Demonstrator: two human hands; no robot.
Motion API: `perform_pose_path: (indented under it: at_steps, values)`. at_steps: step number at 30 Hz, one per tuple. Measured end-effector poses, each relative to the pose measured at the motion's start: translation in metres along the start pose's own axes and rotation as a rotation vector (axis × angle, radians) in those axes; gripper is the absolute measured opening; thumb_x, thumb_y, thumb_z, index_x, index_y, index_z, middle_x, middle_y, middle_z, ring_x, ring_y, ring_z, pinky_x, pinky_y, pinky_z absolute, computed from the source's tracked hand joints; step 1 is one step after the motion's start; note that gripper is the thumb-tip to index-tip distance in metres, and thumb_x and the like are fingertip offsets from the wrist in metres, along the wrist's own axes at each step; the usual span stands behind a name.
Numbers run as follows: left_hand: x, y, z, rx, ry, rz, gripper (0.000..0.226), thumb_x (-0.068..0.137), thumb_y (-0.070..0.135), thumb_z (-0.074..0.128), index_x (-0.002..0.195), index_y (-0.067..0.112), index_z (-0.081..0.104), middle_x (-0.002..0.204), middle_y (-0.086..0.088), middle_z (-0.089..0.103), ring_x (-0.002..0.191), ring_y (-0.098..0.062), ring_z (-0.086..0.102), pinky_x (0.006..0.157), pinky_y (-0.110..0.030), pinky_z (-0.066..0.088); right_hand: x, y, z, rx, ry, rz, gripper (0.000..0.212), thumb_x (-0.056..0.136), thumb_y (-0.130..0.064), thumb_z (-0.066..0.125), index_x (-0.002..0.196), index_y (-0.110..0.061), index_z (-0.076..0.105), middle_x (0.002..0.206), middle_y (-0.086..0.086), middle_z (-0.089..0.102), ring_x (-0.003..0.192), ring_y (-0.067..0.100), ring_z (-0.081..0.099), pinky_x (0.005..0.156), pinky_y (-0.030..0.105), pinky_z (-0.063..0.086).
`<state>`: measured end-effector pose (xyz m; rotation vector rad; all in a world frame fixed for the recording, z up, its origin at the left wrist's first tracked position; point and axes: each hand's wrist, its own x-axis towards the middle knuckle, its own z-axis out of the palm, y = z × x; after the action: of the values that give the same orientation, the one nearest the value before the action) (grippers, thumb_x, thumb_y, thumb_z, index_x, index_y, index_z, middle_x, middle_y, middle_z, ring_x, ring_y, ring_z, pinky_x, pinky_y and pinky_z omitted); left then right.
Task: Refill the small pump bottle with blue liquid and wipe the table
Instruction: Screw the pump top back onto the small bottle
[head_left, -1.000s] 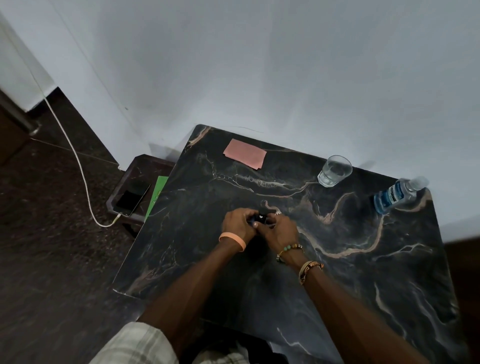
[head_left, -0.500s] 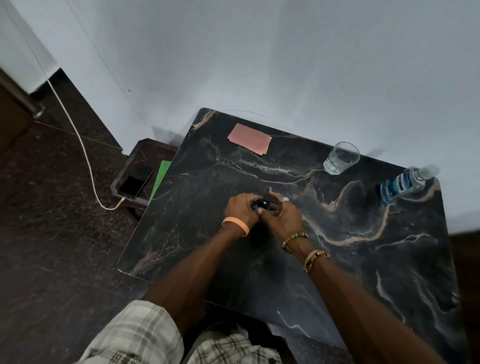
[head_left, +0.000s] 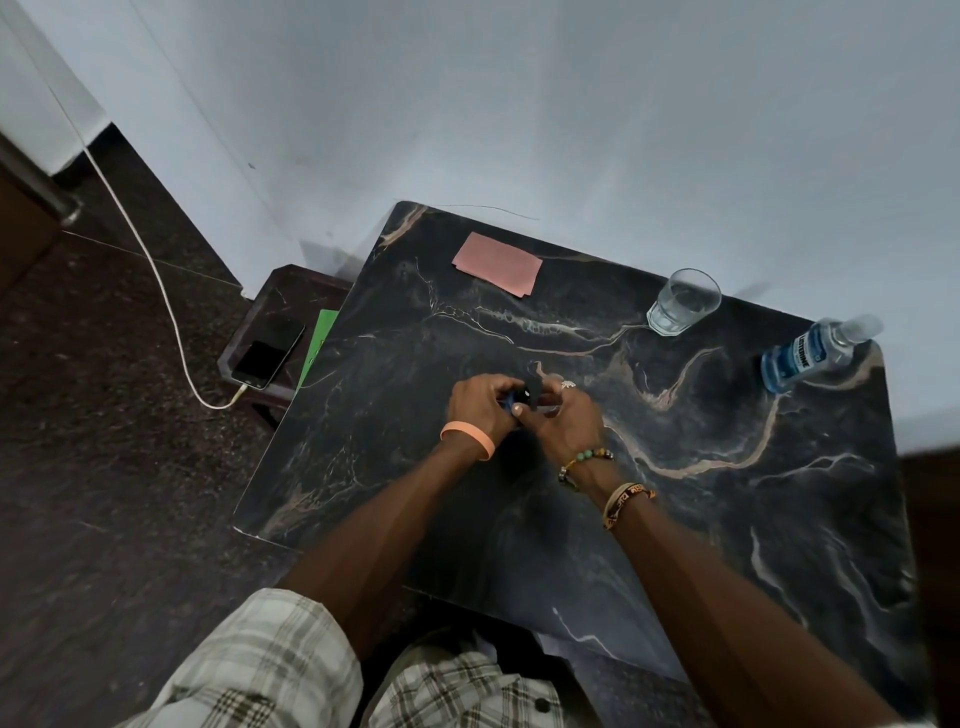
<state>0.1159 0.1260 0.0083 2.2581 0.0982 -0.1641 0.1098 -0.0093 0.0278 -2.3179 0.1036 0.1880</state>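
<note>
Both hands meet mid-tabletop (head_left: 675, 519) on the small pump bottle (head_left: 530, 392). The left hand (head_left: 480, 402) has its grip wrapped round the body to steady it. The right hand (head_left: 566, 421) has its grip pinching the black top, probably to unscrew it. The big blue bottle (head_left: 810, 353) waits far right, and the pink cloth (head_left: 498, 265) lies far left, likely for wiping.

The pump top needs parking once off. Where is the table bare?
Bare: near right stretch of the table, between right hand and mouthwash bottle; also between pink cloth and left hand. Crowded: far right corner, glass beside that bottle.
</note>
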Motion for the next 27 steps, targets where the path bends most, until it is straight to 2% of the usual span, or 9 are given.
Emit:
perform_pose_path:
  at_steps: [3, 5, 7, 11, 15, 19, 22, 24, 27]
  values:
    - [-0.0002, 0.0020, -0.0007, 0.021, 0.016, 0.002, 0.024, 0.073, 0.016, 0.072, 0.096, 0.020, 0.075, 0.090, 0.002, 0.074, 0.082, -0.010, 0.066, 0.072, -0.018, 0.048, 0.0008, 0.0000, -0.0011, -0.097, -0.073, -0.066, 0.041, 0.082, -0.032, 0.071, 0.121, -0.025, 0.060, 0.108, -0.002, 0.063, 0.098, 0.017, 0.061, 0.079, 0.029, 0.049]
    - [-0.0003, 0.0024, -0.0012, 0.006, 0.004, 0.002, 0.027, 0.072, 0.018, 0.075, 0.099, 0.020, 0.075, 0.092, 0.001, 0.074, 0.084, -0.010, 0.067, 0.074, -0.017, 0.048, 0.0022, 0.0007, -0.0030, -0.112, -0.064, -0.082, 0.028, 0.083, -0.030, 0.070, 0.110, -0.025, 0.064, 0.101, 0.000, 0.066, 0.089, 0.018, 0.062, 0.068, 0.025, 0.045]
    - [-0.0004, 0.0013, -0.0008, -0.008, -0.005, -0.002, 0.033, 0.070, 0.019, 0.078, 0.102, 0.019, 0.074, 0.096, 0.001, 0.074, 0.088, -0.010, 0.067, 0.076, -0.014, 0.046, 0.0028, -0.0013, -0.0039, -0.121, -0.048, -0.038, 0.026, 0.081, -0.033, 0.073, 0.104, -0.023, 0.067, 0.099, 0.000, 0.068, 0.086, 0.016, 0.064, 0.066, 0.025, 0.047]
    - [-0.0004, 0.0010, -0.0001, -0.013, 0.007, -0.007, 0.032, 0.069, 0.015, 0.078, 0.101, 0.018, 0.075, 0.095, 0.000, 0.074, 0.086, -0.012, 0.068, 0.077, -0.018, 0.050, 0.0038, -0.0045, -0.0040, -0.181, -0.094, -0.063, 0.042, 0.084, -0.033, 0.070, 0.122, -0.024, 0.058, 0.114, 0.003, 0.064, 0.103, 0.022, 0.062, 0.079, 0.032, 0.052]
    - [-0.0013, 0.0012, -0.0007, -0.042, 0.011, -0.007, 0.037, 0.068, 0.014, 0.080, 0.103, 0.016, 0.074, 0.097, -0.002, 0.074, 0.088, -0.013, 0.069, 0.078, -0.018, 0.050, 0.0049, -0.0028, -0.0052, -0.250, -0.094, -0.041, 0.019, 0.084, -0.037, 0.069, 0.095, -0.022, 0.063, 0.091, 0.001, 0.066, 0.081, 0.019, 0.063, 0.061, 0.027, 0.048]
    - [-0.0017, 0.0021, -0.0007, -0.022, 0.020, -0.005, 0.033, 0.070, 0.013, 0.078, 0.102, 0.015, 0.074, 0.096, -0.002, 0.074, 0.087, -0.013, 0.068, 0.077, -0.017, 0.048, 0.0043, -0.0053, -0.0054, -0.251, -0.115, -0.056, 0.026, 0.085, -0.037, 0.067, 0.107, -0.024, 0.061, 0.101, 0.001, 0.064, 0.086, 0.017, 0.060, 0.071, 0.034, 0.053]
    - [-0.0021, 0.0033, -0.0016, -0.019, 0.021, -0.013, 0.032, 0.069, 0.015, 0.079, 0.101, 0.017, 0.074, 0.093, -0.001, 0.074, 0.085, -0.013, 0.068, 0.073, -0.016, 0.046, 0.0045, -0.0033, -0.0075, -0.242, -0.120, -0.072, 0.015, 0.085, -0.037, 0.067, 0.095, -0.030, 0.058, 0.093, -0.001, 0.061, 0.081, 0.017, 0.060, 0.058, 0.025, 0.045]
    - [-0.0024, 0.0027, -0.0016, -0.006, 0.029, -0.009, 0.031, 0.069, 0.015, 0.078, 0.100, 0.017, 0.074, 0.092, -0.002, 0.074, 0.084, -0.014, 0.068, 0.071, -0.016, 0.044, 0.0052, -0.0030, -0.0081, -0.247, -0.113, -0.067, 0.021, 0.085, -0.040, 0.067, 0.100, -0.027, 0.062, 0.093, -0.002, 0.065, 0.082, 0.018, 0.062, 0.061, 0.028, 0.049]
    - [-0.0029, 0.0032, -0.0008, 0.035, 0.050, 0.015, 0.023, 0.071, 0.016, 0.074, 0.094, 0.018, 0.075, 0.085, -0.002, 0.074, 0.078, -0.016, 0.067, 0.066, -0.015, 0.040, 0.0042, -0.0044, -0.0072, -0.258, -0.112, -0.076, 0.034, 0.087, -0.039, 0.066, 0.116, -0.024, 0.059, 0.109, 0.002, 0.064, 0.094, 0.020, 0.063, 0.074, 0.031, 0.052]
